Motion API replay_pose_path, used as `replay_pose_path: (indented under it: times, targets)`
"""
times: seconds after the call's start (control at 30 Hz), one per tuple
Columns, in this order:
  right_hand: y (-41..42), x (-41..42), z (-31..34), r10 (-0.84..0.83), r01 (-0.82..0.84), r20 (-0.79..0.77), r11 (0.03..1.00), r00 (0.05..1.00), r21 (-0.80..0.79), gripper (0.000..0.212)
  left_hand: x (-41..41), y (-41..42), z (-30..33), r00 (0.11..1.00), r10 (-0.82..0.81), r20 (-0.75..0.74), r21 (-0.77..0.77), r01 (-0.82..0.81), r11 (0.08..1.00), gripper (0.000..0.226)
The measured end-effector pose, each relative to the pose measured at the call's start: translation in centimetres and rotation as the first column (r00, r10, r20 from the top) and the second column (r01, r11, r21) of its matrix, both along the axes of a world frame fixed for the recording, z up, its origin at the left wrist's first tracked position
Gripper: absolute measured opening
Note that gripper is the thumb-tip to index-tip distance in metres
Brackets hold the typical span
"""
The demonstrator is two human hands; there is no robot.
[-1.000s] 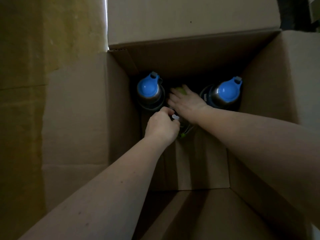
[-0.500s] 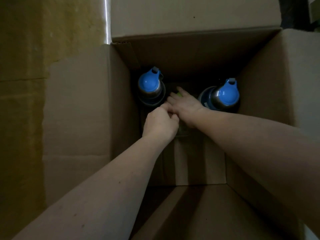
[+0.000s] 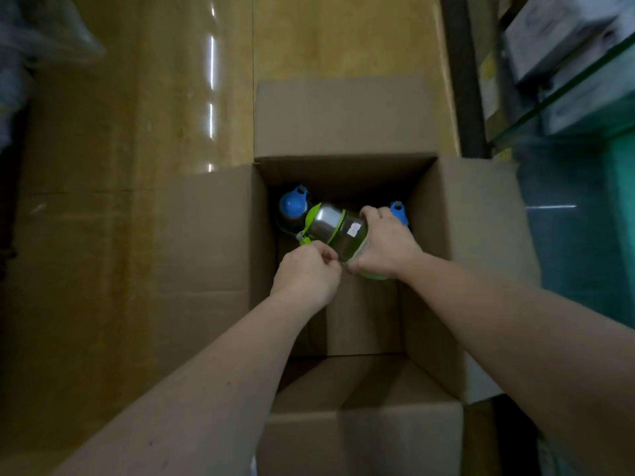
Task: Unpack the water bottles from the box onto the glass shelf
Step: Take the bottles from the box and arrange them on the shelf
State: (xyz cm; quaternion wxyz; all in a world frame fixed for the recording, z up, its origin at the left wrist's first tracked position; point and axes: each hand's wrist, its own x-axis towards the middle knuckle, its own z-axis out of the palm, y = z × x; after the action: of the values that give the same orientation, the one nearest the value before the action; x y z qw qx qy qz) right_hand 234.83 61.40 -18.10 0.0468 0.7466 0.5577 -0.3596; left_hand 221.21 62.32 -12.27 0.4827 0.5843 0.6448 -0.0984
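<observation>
An open cardboard box [image 3: 460, 235] stands on the floor below me. Over its opening my right hand [image 3: 385, 245] grips the body of a green and steel water bottle [image 3: 335, 230], which lies tilted with its lid toward the left. My left hand [image 3: 305, 274] pinches something small at the bottle's near side, by its green strap; what exactly is hidden by the fingers. Two blue-lidded bottles stand deep in the box, one at the back left [image 3: 292, 204] and one at the back right [image 3: 398, 211], partly hidden by my right hand.
The box flaps spread out to the left [image 3: 206, 252], far side [image 3: 343, 115] and near side [image 3: 360, 434]. A glass shelf [image 3: 563, 94] with grey boxes on it runs along the upper right. A dark upright post [image 3: 464, 80] stands beside it. Yellowish floor lies left.
The green bottle has been lifted from between the two blue-lidded ones up to the box opening. My head has pulled back, so the floor and the shelf now show.
</observation>
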Motion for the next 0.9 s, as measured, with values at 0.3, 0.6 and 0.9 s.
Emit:
replay_pose_path:
  times: [0.3,0.6,0.9]
  targets:
    - [2.9,1.3,16.2,-0.311,0.388,-0.341,0.902,0.887,0.188,0.090,2.5,3.2,16.0,1.000,-0.006,-0.022,0.214,0.011,0.977,0.030]
    - [7.4,2.9,35.1,-0.283,0.482,-0.471,0.788,0.836,0.383,0.094,3.3,5.9,34.5,0.989,0.054,0.137,0.387,-0.103,0.916,0.026]
    - [8.6,2.6,52.8,-0.245,0.579,-0.588,0.653,0.771,0.488,0.097,2.9,7.0,50.2,0.970,-0.028,0.242,0.551,-0.114,0.827,0.043]
